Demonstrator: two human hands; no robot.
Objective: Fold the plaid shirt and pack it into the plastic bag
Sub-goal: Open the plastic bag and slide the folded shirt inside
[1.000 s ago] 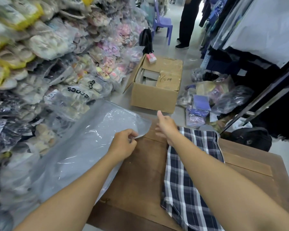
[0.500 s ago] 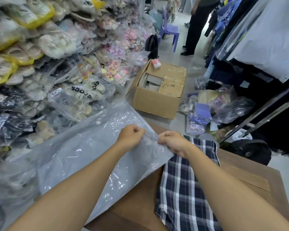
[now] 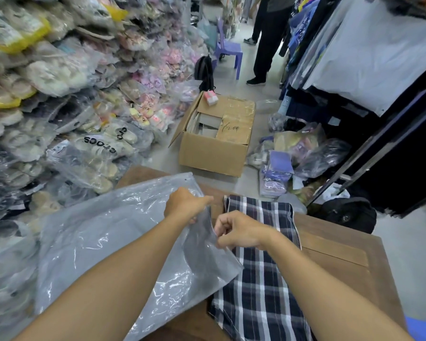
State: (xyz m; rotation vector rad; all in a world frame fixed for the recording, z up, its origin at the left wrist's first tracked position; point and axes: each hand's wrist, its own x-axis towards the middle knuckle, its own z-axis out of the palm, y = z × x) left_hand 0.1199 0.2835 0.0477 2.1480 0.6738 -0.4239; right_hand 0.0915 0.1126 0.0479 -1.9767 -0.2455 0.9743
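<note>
— Any writing?
— "crocs" on bagged shoes (image 3: 99,146); the cardboard box (image 3: 214,153) scrawl is unreadable.
— Hands?
— Left hand (image 3: 182,205) and right hand (image 3: 236,232) pinch the plastic bag (image 3: 103,242) edge. The folded plaid shirt (image 3: 261,291) lies beside it on the wooden table (image 3: 342,254).

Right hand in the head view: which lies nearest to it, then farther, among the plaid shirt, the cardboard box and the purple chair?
From the right hand:
1. Plaid shirt, directly beneath it on the table.
2. Cardboard box, on the floor beyond the table.
3. Purple chair, far up the aisle.
</note>
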